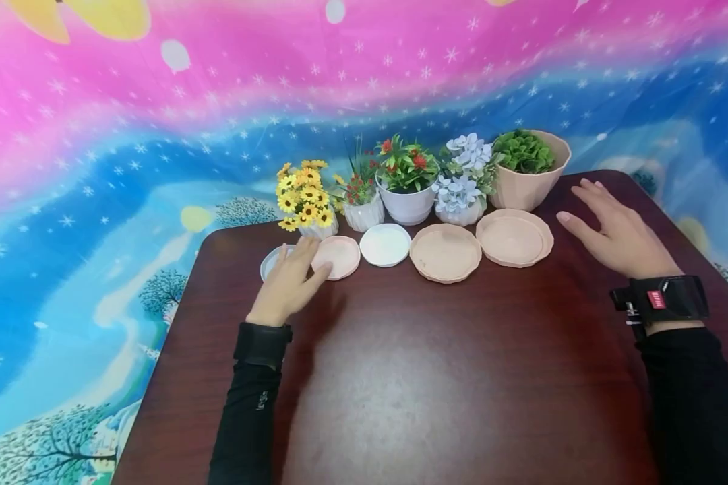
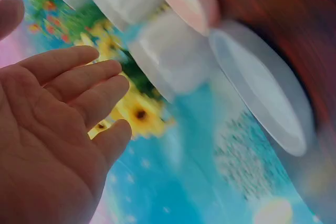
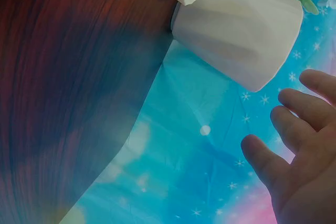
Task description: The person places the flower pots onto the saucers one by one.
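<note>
Black sleeves outstretched, left hand near grey saucer, right hand beside beige pot — each grip relaxed

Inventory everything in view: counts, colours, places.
Potted yellow flowers: 1, white pot, back left
Potted red berries: 1, white pot, second
Potted red flowers: 1, whitish pot, third
Potted bluish flowers: 1, whitish pot, fourth
Potted green foliage: 1, beige pot, rightmost
Round saucers: 3, greyish, pinkish, white, front row
Scalloped saucers: 2, beige, front right
Woodgrain table: 1, brown, beneath
Patterned backdrop: 1, pink, blue, behind
Left hand: 1, bare, near greyish saucer
Right hand: 1, bare, beside beige pot
Wristbands: 2, black, below hands
Sleeves: 2, black, foreground
</note>
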The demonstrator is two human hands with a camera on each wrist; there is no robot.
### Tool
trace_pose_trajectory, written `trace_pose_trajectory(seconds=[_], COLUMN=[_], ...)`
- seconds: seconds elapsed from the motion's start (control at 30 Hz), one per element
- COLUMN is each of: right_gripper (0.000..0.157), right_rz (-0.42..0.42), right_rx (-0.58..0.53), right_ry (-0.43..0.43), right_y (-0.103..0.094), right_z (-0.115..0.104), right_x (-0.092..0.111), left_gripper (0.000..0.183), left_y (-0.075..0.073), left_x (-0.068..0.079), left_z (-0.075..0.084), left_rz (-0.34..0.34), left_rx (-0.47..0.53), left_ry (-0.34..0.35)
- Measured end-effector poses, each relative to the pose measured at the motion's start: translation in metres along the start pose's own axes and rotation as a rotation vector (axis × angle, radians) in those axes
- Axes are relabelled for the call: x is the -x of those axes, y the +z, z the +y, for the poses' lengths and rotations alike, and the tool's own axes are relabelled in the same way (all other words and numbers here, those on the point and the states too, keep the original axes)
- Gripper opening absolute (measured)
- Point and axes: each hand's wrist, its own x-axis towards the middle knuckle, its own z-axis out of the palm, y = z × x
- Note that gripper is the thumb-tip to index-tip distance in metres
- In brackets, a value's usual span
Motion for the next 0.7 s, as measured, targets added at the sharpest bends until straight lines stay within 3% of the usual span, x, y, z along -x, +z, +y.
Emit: trace_pose_trajectory(seconds=[0.23, 0.7], right_gripper=[0.068, 0.069], right_rz=[0.017, 0.012], right_rx=[-0.012, -0.016], right_ry=[-0.004, 0.003], right_y=[-0.003, -0.003], right_z=[-0.001, -0.007], right_x=[0.005, 0.006], left_gripper=[0.074, 0.078], left_y=[0.014, 0.045], left_x=[-0.023, -0.087], left_z=[0.043, 0.134], left_rz=[0.017, -0.175], left_rx=[0.019, -0.030], left_ry=[0.163, 0.412])
